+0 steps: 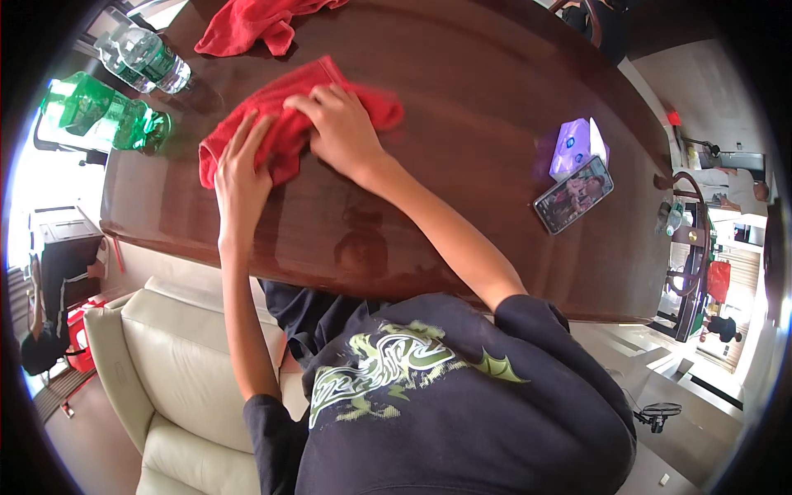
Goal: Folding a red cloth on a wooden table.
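Observation:
A red towel lies bunched on a glossy dark wooden table. My left hand rests on the towel's near left part, fingers spread over the cloth. On its right part is my right hand, with bent fingers pressing on the fabric; whether either hand pinches the cloth cannot be told. A second red cloth lies crumpled at the table's far edge of view, apart from both hands.
Clear plastic bottles and a green plastic bottle are at the left. On the right, a smartphone leans by a purple tissue pack. A cream leather armchair stands below the near left edge. Other people are in the background.

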Motion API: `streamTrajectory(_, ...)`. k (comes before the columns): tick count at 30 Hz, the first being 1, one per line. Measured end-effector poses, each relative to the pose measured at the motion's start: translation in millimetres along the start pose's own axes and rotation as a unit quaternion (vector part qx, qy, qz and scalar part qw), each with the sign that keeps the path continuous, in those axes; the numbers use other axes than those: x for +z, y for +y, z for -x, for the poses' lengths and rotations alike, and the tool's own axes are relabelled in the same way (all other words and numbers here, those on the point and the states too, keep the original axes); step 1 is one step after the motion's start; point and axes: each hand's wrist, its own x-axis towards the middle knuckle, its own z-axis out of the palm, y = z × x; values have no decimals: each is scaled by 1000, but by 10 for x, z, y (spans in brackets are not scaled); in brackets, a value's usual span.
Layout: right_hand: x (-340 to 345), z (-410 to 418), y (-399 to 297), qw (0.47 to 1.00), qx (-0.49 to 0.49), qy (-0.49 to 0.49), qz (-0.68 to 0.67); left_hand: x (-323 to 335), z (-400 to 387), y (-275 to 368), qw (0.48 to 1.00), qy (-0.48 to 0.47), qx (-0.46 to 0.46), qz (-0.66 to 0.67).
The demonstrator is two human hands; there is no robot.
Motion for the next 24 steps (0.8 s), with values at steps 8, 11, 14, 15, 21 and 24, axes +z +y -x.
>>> streamTrajectory(8,-492,784,-456,995,6,-67,72,-81,775,548,999,-20,-29,-21)
streamTrajectory(11,-791,1146,-621,992,20,-110,58,-168,1219,857,997,-50,-50,-13)
streamTrajectory(14,-800,1213,-678,994,24,-107,28,-246,1232,976,994,-68,-81,-32)
streamTrajectory(15,-732,1136,-647,995,40,-90,20,-209,1160,959,993,-72,-91,-37)
streamTrajectory(21,-225,423,-171,1000,-11,-17,22,-51,410,265,999,-31,-4,-33)
streamTrajectory(24,-151,142,-118,998,-17,-42,41,-82,237,221,999,-28,-24,-21)
